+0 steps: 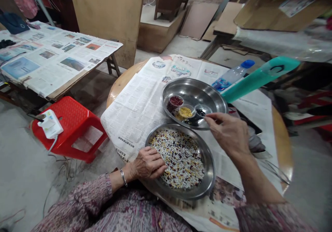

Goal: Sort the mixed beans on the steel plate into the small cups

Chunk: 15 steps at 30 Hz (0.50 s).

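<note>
Mixed white grains with red, yellow and black beans fill the near metal basin [211, 176]. My left hand [149, 163] lies over its left rim, fingers curled together against the edge. Behind it stands a second metal basin [218, 98] holding three small clear cups: one with red beans [176, 101], one with yellow beans [185, 112] and one with black beans [200, 112]. Just right of the black-bean cup, my right hand [230, 133] is raised with thumb and forefinger pinched together. Whatever is between those fingertips is too small to make out.
Newspaper [135, 100] covers the round table. A clear bottle with a blue cap [233, 75] and a long green plastic object [259, 79] stand behind the far basin. Left of the table, a red stool [75, 121] bears a white power strip [50, 124] with its cable.
</note>
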Motion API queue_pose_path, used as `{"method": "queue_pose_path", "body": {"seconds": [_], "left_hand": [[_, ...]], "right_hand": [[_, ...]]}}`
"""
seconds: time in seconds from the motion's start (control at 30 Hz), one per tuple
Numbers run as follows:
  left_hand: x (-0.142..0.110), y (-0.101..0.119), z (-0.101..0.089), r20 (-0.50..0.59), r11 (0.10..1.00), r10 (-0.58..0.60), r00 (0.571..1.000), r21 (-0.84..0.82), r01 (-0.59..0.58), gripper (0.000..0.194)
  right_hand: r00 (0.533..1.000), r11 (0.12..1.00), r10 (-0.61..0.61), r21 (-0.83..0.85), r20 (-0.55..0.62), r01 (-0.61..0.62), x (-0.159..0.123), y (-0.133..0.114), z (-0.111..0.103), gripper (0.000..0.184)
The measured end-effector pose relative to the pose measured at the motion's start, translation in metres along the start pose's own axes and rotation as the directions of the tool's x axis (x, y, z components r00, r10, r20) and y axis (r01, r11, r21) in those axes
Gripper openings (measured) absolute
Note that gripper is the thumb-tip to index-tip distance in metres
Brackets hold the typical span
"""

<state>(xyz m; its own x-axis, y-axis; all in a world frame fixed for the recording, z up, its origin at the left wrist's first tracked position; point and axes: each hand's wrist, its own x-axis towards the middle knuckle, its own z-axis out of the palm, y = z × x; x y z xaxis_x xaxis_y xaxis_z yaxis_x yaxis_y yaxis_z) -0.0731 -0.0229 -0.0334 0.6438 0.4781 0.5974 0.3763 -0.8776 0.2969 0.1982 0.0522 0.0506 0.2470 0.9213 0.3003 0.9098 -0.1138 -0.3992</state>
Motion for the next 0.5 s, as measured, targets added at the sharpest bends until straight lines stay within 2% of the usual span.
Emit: {"method": "queue_pose_path", "body": {"seconds": [0.1, 0.2, 0.33, 0.5], "left_hand": [[0.001, 0.0, -0.001, -0.015, 1.0, -0.006, 1.0, -0.018, 0.006, 0.03], [0.001, -0.001, 0.0, -0.011, 0.999, -0.007, 1.0, -0.032, 0.007, 0.03], [-0.001, -0.001, 0.001, 0.021, 1.0, -0.008, 1.0, -0.022, 0.008, 0.031], [-0.003, -0.002, 0.003, 0.032, 1.0, -0.012, 0.999, -0.013, 0.012, 0.03]], "right_hand": [[0.992, 0.989, 0.057, -0.142, 0.109, -0.042, 0.039, 0.011, 0.008, 0.029], [0.972, 0.974, 0.098, -0.219, 0.215, -0.05, 0.063, 0.018, 0.022, 0.028], [0.954, 0.962, 0.17, -0.25, 0.246, -0.107, 0.073, 0.024, 0.038, 0.031], [0.963, 0.981, 0.13, -0.17, 0.237, -0.091, 0.068, 0.023, 0.04, 0.018]]}}
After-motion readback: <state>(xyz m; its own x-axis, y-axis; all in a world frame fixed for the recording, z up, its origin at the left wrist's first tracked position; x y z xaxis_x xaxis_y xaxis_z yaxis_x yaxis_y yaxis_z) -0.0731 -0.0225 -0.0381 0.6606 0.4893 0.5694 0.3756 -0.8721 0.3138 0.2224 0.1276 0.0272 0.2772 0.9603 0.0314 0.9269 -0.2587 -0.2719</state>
